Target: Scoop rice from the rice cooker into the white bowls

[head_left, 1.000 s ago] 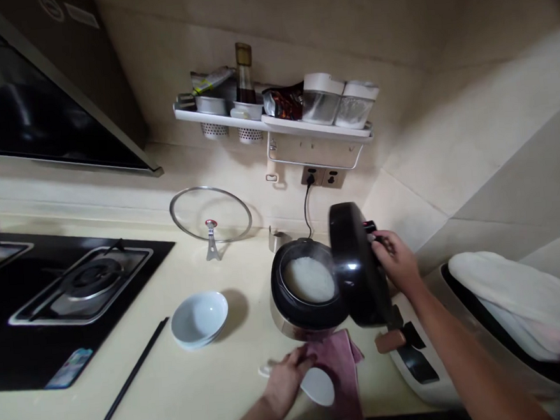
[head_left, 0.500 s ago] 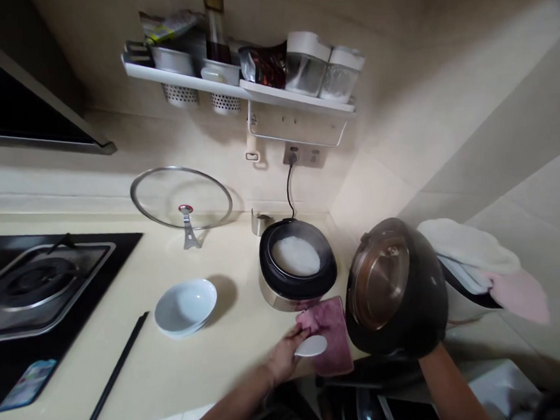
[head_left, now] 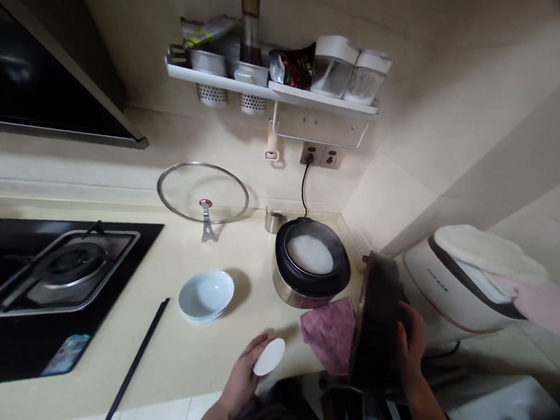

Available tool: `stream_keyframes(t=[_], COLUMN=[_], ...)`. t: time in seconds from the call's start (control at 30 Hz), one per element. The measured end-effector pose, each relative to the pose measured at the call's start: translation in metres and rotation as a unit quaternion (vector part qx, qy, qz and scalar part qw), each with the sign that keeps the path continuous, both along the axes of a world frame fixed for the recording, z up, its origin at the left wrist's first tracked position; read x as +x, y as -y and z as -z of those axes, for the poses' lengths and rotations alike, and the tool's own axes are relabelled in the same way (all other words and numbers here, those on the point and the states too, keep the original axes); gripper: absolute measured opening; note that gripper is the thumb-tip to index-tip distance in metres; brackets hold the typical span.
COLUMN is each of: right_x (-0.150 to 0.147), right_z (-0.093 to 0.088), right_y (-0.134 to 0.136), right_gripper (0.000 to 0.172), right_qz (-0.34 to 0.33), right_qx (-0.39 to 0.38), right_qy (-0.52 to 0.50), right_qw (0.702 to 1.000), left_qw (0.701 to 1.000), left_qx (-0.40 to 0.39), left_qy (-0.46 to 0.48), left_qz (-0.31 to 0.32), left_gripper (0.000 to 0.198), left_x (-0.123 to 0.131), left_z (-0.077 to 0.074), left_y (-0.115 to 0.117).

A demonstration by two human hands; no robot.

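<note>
Nearest, the left forearm rises from the bottom edge of the view, and the left hand hovers above the front edge of the counter, fingers curled around the handle of a white rice paddle; the handle is mostly hidden in the grip, while the oval blade sticks out beyond the fingertips, up and to the right. The right forearm also comes up from below, its hand nearly upright, and the right hand grasps a dark lid from its right side, holding it on edge beside the front edge of the counter; exactly how the fingers wrap it is hard to make out. Between the hands a pink cloth lies rumpled at that front edge, and a long black rod runs aslant across it farther left. Beyond the cloth stands the open rice cooker, toward the counter's back right corner, with white rice in its pot. Stacked pale bowls sit midway between the front and back edges, left of the cooker. Along the back edge, a glass lid stands upright near the wall, and a small metal holder sits just behind the cooker.
</note>
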State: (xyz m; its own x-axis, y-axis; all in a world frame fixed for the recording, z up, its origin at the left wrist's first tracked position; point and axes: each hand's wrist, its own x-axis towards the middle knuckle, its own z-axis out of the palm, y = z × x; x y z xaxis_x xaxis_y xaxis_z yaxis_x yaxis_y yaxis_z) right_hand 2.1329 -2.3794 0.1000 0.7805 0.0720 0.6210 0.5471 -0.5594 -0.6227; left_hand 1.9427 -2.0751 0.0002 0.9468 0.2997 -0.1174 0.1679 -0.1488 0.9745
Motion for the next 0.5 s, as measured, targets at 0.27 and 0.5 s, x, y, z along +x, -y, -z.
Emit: stream_keyframes(t=[0.27, 0.5], right_x=[0.004, 0.073], right_z=[0.013, -0.018], right_y=[-0.003, -0.016], right_gripper=[0.038, 0.046], right_qz=[-0.022, -0.002], right_qx=[-0.053, -0.006], right_qy=[0.014, -0.100], right_qw=[0.998, 0.995], left_qw=[0.999, 0.992], left_qx=[0.026, -0.093], left_qy=[0.012, -0.082], left_qz=[-0.034, -0.037], left_gripper=[0.036, 0.055], left_x=[0.001, 0.004], left_z=[-0.001, -0.010], left_y=[-0.017, -0.004])
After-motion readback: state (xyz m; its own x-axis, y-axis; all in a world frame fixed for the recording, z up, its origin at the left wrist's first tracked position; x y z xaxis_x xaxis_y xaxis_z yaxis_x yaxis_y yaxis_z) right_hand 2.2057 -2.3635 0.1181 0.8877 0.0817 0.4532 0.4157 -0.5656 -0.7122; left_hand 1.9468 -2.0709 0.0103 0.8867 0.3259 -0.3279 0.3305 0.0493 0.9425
